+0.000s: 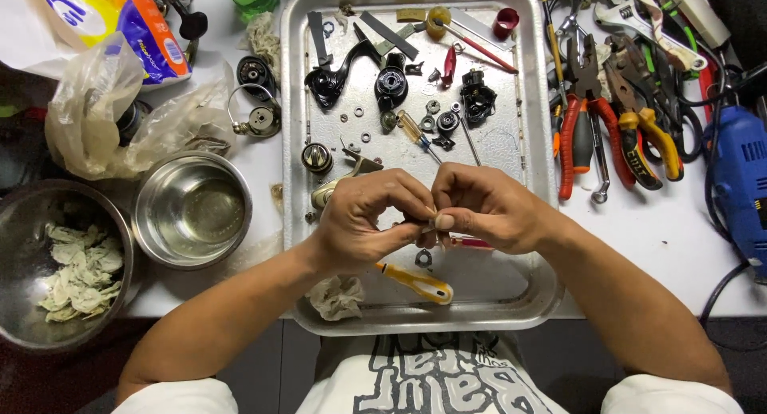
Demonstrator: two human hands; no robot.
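My left hand (367, 218) and my right hand (483, 206) meet above the near half of a metal tray (534, 182), fingertips pinched together on a small part (427, 219) that is mostly hidden between them. Just under the hands lie a yellow-handled screwdriver (415, 282), a small ring (423, 259) and a pink-handled tool (471, 242). Farther back on the tray lie black reel parts (391, 86), washers, screws and a small amber-handled screwdriver (415, 133).
Right of the tray lie red- and yellow-handled pliers (595, 126), wrenches and a blue power drill (743, 182). To the left stand two steel bowls (192, 210), one with crumpled wipes (80, 270), plus plastic bags (96, 110) and reel parts (260, 118). A crumpled rag (335, 296) lies on the tray's near corner.
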